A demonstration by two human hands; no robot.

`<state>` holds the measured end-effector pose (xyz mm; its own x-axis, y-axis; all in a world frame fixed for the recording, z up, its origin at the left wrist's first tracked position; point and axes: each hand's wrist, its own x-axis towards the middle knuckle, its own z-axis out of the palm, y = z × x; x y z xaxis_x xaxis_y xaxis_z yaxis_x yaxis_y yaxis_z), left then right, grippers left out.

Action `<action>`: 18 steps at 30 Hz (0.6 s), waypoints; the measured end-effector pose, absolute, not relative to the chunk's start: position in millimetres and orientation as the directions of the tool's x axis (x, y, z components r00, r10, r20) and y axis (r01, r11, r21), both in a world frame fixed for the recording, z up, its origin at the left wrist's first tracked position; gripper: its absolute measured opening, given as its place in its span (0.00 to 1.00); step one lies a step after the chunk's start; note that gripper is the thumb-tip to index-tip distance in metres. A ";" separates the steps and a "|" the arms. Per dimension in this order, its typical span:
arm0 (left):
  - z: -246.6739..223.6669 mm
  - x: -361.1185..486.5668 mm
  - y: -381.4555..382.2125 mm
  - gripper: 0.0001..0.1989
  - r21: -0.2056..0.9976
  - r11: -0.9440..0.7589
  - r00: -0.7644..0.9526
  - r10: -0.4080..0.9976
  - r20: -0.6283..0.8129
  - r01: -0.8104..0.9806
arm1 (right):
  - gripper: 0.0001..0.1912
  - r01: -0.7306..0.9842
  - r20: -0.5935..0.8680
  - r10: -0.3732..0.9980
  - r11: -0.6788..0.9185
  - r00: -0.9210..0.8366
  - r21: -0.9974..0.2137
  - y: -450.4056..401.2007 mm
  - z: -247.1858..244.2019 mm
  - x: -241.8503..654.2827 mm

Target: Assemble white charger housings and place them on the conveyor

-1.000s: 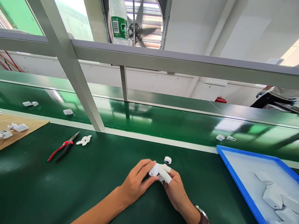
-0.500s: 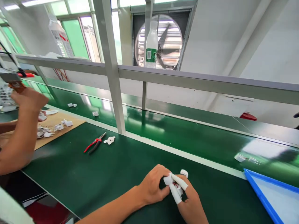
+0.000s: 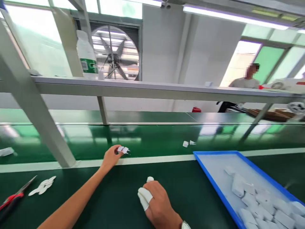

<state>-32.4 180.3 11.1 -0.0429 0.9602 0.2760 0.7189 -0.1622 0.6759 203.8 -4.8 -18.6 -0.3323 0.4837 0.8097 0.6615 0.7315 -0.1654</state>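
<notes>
My left hand (image 3: 111,158) reaches out over the far edge strip, its fingers closed on a small white plug (image 3: 124,150) with thin metal prongs pointing right. Closer in, above the dark green bench (image 3: 114,197), my right hand (image 3: 158,202) is curled with its fingers together. White coverings (image 3: 145,197) wrap two of its fingers. Whatever it may hold is hidden beneath it. A small white piece (image 3: 150,179) shows just beyond its knuckles; I cannot tell whether the hand touches it.
A blue-rimmed tray (image 3: 214,190) holding several white housings (image 3: 262,203) stands at right. Two white plug parts (image 3: 188,143) lie on the green belt (image 3: 154,140). Red-handled pliers (image 3: 17,195) and flat white pieces (image 3: 44,185) lie left. A slanting metal post (image 3: 40,101) rises at left.
The view has swung right, bringing in the tray's contents and a distant person. My hands have parted: the left has gone forward with the plug, the right stays near the bench.
</notes>
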 end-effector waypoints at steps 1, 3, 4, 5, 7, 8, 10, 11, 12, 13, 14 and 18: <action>9.1 -35.7 193.4 0.16 0.670 -0.116 -0.075 0.966 0.249 0.733 | 0.12 0.674 0.810 0.481 0.723 -0.335 -0.151 -2.3 -23.2 203.2; 5.6 -43.4 210.2 0.17 0.651 -0.034 -0.119 0.974 0.190 0.759 | 0.10 0.697 0.817 0.474 0.705 -0.328 -0.130 3.1 -31.3 203.5; 4.4 -47.7 214.3 0.18 0.640 -0.006 -0.132 0.977 0.168 0.769 | 0.09 0.705 0.817 0.476 0.698 -0.326 -0.125 5.6 -34.1 204.2; 4.0 -51.9 216.2 0.20 0.630 0.009 -0.135 0.979 0.152 0.777 | 0.08 0.711 0.812 0.481 0.692 -0.330 -0.121 7.6 -36.1 205.0; 5.0 -58.6 213.8 0.27 0.610 0.025 -0.136 0.981 0.135 0.792 | 0.09 0.723 0.796 0.501 0.680 -0.340 -0.119 10.5 -37.5 206.8; 5.9 -60.2 209.7 0.31 0.595 0.025 -0.136 0.980 0.143 0.803 | 0.10 0.731 0.787 0.514 0.671 -0.342 -0.121 11.5 -37.5 207.5; 6.3 -58.2 194.5 0.36 0.561 -0.006 -0.144 0.964 0.222 0.828 | 0.14 0.750 0.771 0.540 0.650 -0.339 -0.125 13.1 -37.5 208.3; 4.7 -54.4 183.3 0.37 0.556 -0.038 -0.143 0.950 0.278 0.830 | 0.16 0.760 0.764 0.551 0.637 -0.336 -0.125 14.1 -37.8 208.2; 1.3 -49.1 169.6 0.36 0.559 -0.081 -0.130 0.935 0.329 0.825 | 0.17 0.772 0.758 0.561 0.624 -0.333 -0.123 15.5 -38.3 208.0; -4.1 -42.7 154.0 0.34 0.574 -0.135 -0.104 0.926 0.364 0.808 | 0.18 0.783 0.752 0.570 0.611 -0.332 -0.117 17.5 -38.8 207.9; -11.6 -35.9 137.1 0.32 0.596 -0.199 -0.050 0.926 0.374 0.778 | 0.19 0.798 0.740 0.584 0.593 -0.333 -0.109 20.1 -39.0 208.3; -57.8 -17.2 76.1 0.28 0.551 -0.540 0.348 0.838 0.420 0.637 | 0.17 0.922 0.536 0.799 0.376 -0.273 -0.091 37.3 -30.6 227.7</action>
<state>-17.2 76.1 -57.8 0.3477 0.8382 0.4201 0.6366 -0.5400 0.5506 227.7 37.3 -30.6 -0.2725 0.7991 0.5358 0.9222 0.3757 -0.0913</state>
